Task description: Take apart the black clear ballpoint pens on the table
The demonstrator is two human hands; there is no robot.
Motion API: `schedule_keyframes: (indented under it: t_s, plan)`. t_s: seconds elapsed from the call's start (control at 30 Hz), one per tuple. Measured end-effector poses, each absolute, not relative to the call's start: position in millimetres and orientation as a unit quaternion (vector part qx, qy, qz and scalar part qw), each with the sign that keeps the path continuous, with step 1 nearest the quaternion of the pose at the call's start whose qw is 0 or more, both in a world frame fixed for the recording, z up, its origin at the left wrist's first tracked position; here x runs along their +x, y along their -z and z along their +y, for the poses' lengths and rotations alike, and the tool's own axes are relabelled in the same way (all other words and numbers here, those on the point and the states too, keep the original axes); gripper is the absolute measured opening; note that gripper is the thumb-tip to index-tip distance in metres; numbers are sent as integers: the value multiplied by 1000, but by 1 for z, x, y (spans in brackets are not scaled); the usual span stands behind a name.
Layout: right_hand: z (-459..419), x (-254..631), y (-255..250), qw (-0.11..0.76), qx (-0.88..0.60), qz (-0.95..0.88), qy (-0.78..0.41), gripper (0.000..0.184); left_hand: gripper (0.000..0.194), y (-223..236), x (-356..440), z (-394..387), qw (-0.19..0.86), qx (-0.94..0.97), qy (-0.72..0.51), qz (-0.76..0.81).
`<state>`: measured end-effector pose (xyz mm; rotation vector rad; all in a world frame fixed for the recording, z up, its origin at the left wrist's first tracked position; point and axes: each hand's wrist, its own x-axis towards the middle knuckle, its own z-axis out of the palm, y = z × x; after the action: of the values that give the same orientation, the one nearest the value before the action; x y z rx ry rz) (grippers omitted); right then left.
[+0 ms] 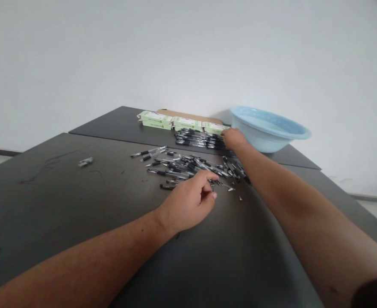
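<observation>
My left hand (190, 202) is over the near edge of a loose heap of pen parts (188, 164), its index finger stretched out and its thumb apart. Nothing shows between these fingers. Farther off, my right hand (235, 139) reaches to the right end of a neat stack of black-gripped clear pens (191, 139). Its fingers are bent down against the stack, and whatever they pinch is hidden. Clear barrels, black grips and tips lie mixed in the heap. Some small tips (230, 189) are scattered at its right front.
Light green boxes (156, 121) stand in a row behind the stack, with brown cardboard (191, 115) behind them. A light blue basin (265, 132) sits at the back right, close to my right forearm. A small clear piece (85, 161) lies on the dark table (79, 201) at left.
</observation>
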<state>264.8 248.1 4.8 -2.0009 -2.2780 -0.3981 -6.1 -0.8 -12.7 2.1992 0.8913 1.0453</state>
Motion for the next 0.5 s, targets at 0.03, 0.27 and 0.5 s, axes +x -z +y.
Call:
schedule_keyframes:
  t_s: [0.03,0.27,0.5]
  plan:
    - [242,266,-8,50,-646,-749,137,31,36,12,-6,-1,271,818,-385,329]
    - [157,294,-30,116,-614,-763,163,39,28,12,-5,-1,261,827,-382,318]
    - [68,336,-30,125,-642,-746,125,36,25,11,-2,-1,236,832,-384,323]
